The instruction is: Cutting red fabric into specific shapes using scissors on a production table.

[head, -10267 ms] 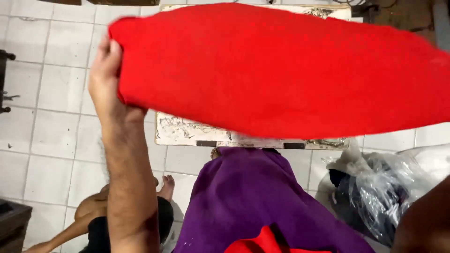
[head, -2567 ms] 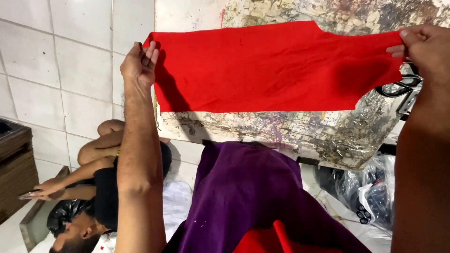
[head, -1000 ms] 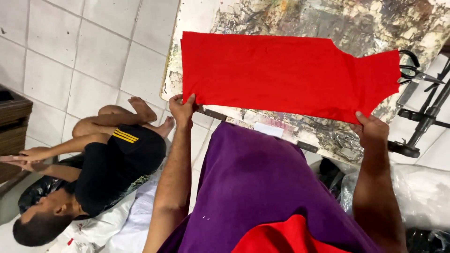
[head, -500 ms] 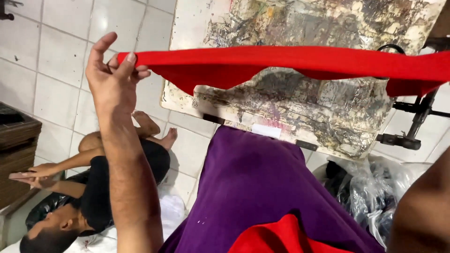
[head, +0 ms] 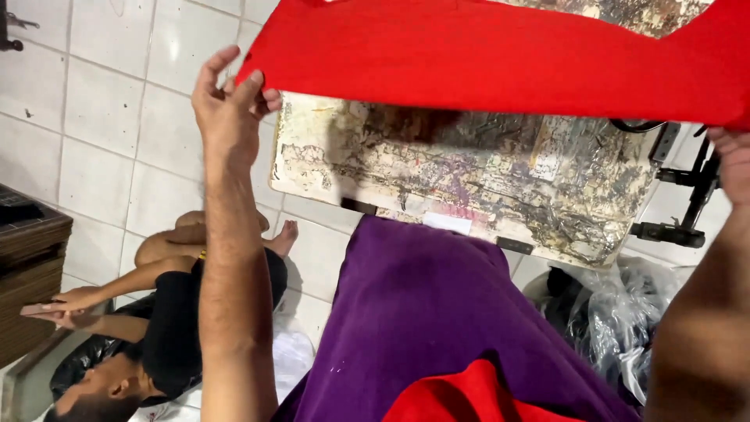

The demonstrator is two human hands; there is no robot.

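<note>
My left hand point(head: 228, 109) pinches the left end of a red cloth piece point(head: 484, 55) and holds it in the air. My right hand point(head: 730, 164) grips the cloth's right end at the frame's edge; only part of that hand shows. The cloth hangs stretched between both hands above a paint-stained, worn board point(head: 469, 180). Below the board's near edge a purple cloth point(head: 422, 312) drapes toward me, with another red piece point(head: 461, 398) on top of it at the bottom.
A person in a black shirt point(head: 156, 328) lies on the white tiled floor point(head: 94, 117) at the lower left. A wooden crate point(head: 27, 266) stands at the left edge. A plastic bag of dark things point(head: 617, 320) sits at the right, under a black metal frame point(head: 687, 195).
Half a second ago the cloth was a thin edge-on band; now it is lifted higher and shows broad. One second ago it lay flat on the board under both hands.
</note>
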